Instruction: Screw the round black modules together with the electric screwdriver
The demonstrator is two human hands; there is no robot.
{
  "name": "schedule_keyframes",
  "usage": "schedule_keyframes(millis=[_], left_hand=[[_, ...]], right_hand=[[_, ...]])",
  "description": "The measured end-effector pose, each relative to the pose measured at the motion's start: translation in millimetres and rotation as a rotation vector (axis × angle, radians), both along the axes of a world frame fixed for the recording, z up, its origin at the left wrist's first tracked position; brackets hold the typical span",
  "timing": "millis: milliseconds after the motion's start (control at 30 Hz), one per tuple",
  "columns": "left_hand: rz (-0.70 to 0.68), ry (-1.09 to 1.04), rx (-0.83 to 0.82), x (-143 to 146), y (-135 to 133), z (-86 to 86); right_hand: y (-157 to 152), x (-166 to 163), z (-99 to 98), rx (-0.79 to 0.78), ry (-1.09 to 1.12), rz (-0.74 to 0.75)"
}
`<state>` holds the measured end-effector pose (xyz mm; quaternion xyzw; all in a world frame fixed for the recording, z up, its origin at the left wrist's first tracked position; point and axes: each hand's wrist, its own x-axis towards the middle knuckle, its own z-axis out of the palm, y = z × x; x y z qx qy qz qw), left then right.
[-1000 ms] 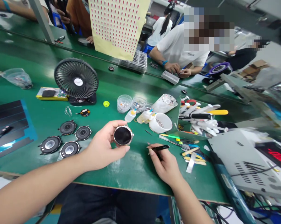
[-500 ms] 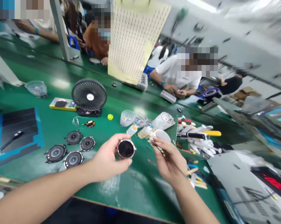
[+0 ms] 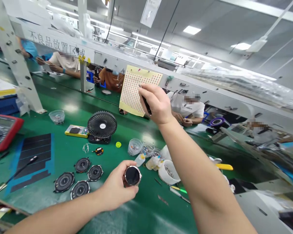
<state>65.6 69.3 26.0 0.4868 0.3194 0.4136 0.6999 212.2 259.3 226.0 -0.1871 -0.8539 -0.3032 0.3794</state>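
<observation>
Green desk (image 3: 63,152): tweezers (image 3: 146,104), pinched in right hand (image 3: 156,104), now raised to dotted sheet (image 3: 136,89); left hand (image 3: 117,190) grips watch case (image 3: 132,175) near front edge.

left hand (image 3: 117,191): bare, no glove, no ring
right hand (image 3: 156,104): bare, no glove
forearms: both uncovered, no sleeve in view
wrists: no watch, no band
</observation>
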Motion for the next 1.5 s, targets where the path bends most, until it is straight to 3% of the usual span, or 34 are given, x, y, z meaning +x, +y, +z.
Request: schedule_keyframes(millis=[167, 500, 667, 1033, 1200, 1400, 1500], left_hand=[[0.006, 0.003, -0.004, -1, -1, 0.2], [0.013, -0.012, -0.008, -3, -1, 4.8], [0.045, 0.001, 0.011, -5, 0, 6.4], [0.041, 0.017, 0.019, -5, -2, 5.1], [0.046, 0.027, -0.004, -5, -1, 6.2], [0.081, 0.015, -0.012, -6, 3, 6.2], [0.093, -0.022, -0.036, -6, 4, 7.0]], right_hand=[[13, 1, 19.9, 0.105, -0.084, -0.033], [13, 20, 14.4, 0.233, 0.025, -0.127], [13, 26, 17.8, 0.253, -0.025, -0.064], [9, 28, 22.5, 0.194, -0.051, -0.09], [11, 30, 19.9, 0.183, -0.043, -0.032], [14, 29, 20.0, 0.148, 0.03, 0.032], [-3, 25, 12.5, 0.095, 0.148, 0.062]])
